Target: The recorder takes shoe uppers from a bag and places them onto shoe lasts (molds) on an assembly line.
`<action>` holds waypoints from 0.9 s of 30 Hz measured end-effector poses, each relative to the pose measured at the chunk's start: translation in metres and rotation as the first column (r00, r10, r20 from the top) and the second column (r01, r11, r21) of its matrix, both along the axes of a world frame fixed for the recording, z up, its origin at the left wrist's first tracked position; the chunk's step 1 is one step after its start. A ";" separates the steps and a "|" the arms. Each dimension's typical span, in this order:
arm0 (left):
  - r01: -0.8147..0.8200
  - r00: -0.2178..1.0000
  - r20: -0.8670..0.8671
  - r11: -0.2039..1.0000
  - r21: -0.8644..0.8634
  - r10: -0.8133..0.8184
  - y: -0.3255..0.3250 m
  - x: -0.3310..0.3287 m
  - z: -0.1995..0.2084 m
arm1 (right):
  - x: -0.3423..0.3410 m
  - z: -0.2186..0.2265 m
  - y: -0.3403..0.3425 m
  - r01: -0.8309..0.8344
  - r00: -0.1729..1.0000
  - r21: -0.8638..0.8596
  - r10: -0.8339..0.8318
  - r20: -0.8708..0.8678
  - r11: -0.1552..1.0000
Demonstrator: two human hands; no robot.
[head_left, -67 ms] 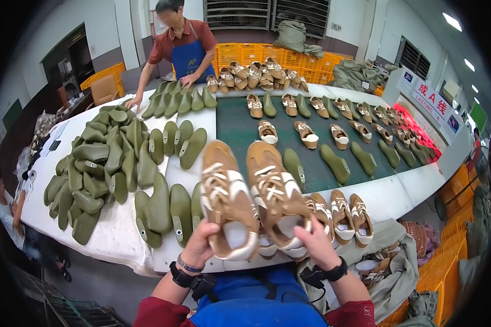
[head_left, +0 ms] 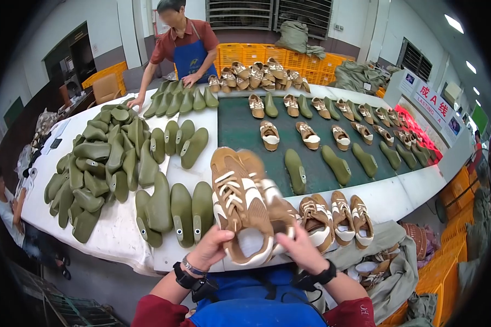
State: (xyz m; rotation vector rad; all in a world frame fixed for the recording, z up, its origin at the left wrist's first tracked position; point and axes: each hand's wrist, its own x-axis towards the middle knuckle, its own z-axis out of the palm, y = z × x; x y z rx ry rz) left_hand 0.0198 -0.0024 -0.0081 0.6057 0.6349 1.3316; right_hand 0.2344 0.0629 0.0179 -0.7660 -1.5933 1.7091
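Head view shows my left hand [head_left: 207, 252] closed on the heel of one brown shoe [head_left: 239, 199] and my right hand [head_left: 303, 252] gripping the other shoe [head_left: 277, 204], partly behind it, both above the desk's [head_left: 401, 193] near edge, toes pointing away from me.

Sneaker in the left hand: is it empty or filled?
The brown-and-white sneaker in the left hand looks empty: its pale insole is visible inside.

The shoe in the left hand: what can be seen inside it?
Through the opening of the shoe in the left hand, a pale inner surface shows. The toe end is covered by the upper and laces, so its inside cannot be seen.
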 end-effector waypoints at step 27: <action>-0.598 0.686 -0.575 0.796 -0.096 0.446 0.216 -0.303 -0.025 | 0.236 -0.068 -0.020 0.768 0.638 -0.274 -0.726 0.257 0.579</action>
